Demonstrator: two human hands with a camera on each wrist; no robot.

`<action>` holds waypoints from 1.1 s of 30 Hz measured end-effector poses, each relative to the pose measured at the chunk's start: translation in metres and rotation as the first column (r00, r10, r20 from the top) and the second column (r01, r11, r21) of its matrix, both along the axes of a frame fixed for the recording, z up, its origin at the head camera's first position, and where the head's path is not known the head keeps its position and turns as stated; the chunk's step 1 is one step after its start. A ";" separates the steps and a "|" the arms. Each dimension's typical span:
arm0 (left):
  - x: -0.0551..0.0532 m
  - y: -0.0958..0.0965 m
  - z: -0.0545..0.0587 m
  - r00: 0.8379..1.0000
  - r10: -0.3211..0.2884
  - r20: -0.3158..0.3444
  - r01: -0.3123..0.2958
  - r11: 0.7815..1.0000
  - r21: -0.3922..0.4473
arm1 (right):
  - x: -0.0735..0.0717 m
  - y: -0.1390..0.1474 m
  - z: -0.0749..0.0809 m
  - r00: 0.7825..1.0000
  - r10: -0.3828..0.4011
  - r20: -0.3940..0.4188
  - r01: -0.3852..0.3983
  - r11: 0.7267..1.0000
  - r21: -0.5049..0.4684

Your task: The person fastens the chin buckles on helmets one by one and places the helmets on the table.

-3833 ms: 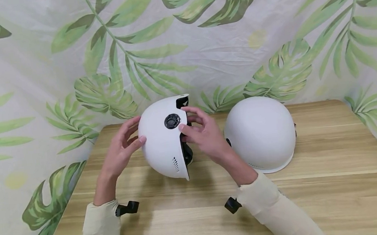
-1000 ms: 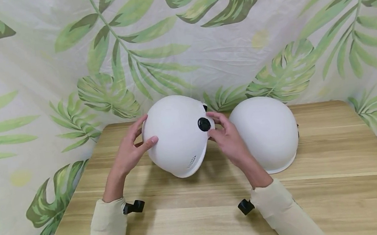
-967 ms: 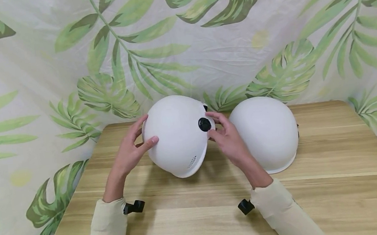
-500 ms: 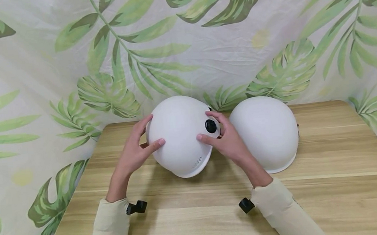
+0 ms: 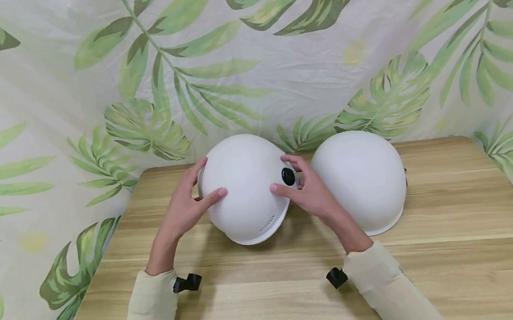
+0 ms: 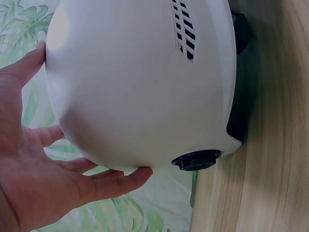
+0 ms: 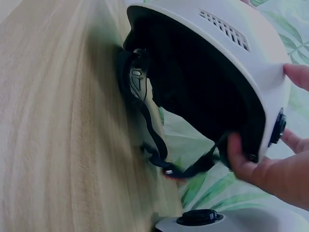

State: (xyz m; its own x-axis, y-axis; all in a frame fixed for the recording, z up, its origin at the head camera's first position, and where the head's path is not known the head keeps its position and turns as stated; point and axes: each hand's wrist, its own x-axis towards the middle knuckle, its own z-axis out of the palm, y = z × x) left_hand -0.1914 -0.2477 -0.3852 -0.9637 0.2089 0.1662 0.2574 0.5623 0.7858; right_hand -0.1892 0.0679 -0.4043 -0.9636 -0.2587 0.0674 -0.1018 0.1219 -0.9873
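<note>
A white helmet [image 5: 247, 186], tilted with its opening toward the right and down, is held between both hands. My left hand [image 5: 184, 205] grips the shell's left side, thumb in front and fingers spread behind, as the left wrist view also shows. On the other side, my right hand [image 5: 310, 191] holds the rim beside a round black knob [image 5: 288, 176], its thumb on the shell. In the right wrist view some fingers [image 7: 241, 159] reach inside the rim. A black chin strap [image 7: 193, 166] hangs from the dark inside. Small vent slots [image 5: 267, 224] mark the shell near its front edge.
A second white helmet [image 5: 358, 181] rests dome up on the wooden table [image 5: 261, 304], just right of my right hand. Behind the table hangs a leaf-print cloth [image 5: 305, 83]. Black wrist mounts [image 5: 187, 282] stick out from both sleeves.
Since the earliest frame the held helmet has turned from its side toward dome up, and lately it has sunk slightly toward the table. The right thumb has moved off the rim onto the shell.
</note>
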 end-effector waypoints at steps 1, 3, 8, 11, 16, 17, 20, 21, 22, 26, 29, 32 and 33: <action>0.000 0.001 0.000 1.000 0.003 -0.003 -0.003 1.000 -0.005 | 0.000 0.001 0.000 1.000 0.000 0.003 0.000 1.000 0.020; 0.001 0.002 0.000 1.000 0.007 -0.012 -0.007 1.000 -0.017 | 0.001 0.002 0.001 1.000 -0.004 0.008 0.003 0.998 0.057; 0.002 0.003 0.000 1.000 0.002 -0.022 -0.002 1.000 -0.016 | 0.001 0.003 0.004 1.000 -0.019 0.018 0.018 0.995 0.095; 0.002 0.004 -0.001 1.000 -0.005 -0.023 0.005 1.000 -0.001 | 0.002 0.004 0.006 0.999 -0.031 0.021 0.029 0.993 0.116; 0.000 0.005 -0.003 0.999 -0.010 -0.036 0.010 1.000 -0.001 | 0.003 0.004 0.007 0.999 -0.040 0.032 0.035 0.991 0.128; 0.000 0.006 -0.003 0.999 -0.012 -0.037 0.012 1.000 0.001 | 0.003 0.004 0.007 0.999 -0.042 0.031 0.037 0.990 0.134; -0.001 0.008 -0.005 0.999 -0.023 -0.040 0.024 1.000 0.007 | 0.002 0.004 0.007 0.998 -0.055 0.009 0.053 0.983 0.178; -0.001 0.008 -0.005 0.999 -0.026 -0.039 0.027 1.000 0.009 | 0.002 0.003 0.007 0.998 -0.058 -0.002 0.057 0.980 0.191; -0.001 0.008 -0.005 0.999 -0.030 -0.038 0.030 0.999 0.012 | 0.002 0.003 0.006 0.998 -0.057 -0.008 0.058 0.978 0.203; -0.001 0.009 -0.006 0.999 -0.033 -0.040 0.033 0.999 0.000 | 0.002 0.003 0.006 0.999 -0.046 -0.024 0.050 0.974 0.220; -0.001 0.010 -0.006 0.999 -0.032 -0.042 0.031 0.999 -0.021 | 0.002 0.002 0.005 0.999 -0.030 -0.027 0.035 0.975 0.217; -0.002 0.011 -0.007 0.998 -0.037 -0.045 0.035 0.998 -0.045 | 0.000 0.002 0.001 0.999 -0.018 -0.028 0.024 0.974 0.226; -0.002 0.012 -0.007 0.998 -0.039 -0.046 0.037 0.998 -0.051 | 0.000 0.002 0.000 1.000 -0.014 -0.027 0.020 0.973 0.231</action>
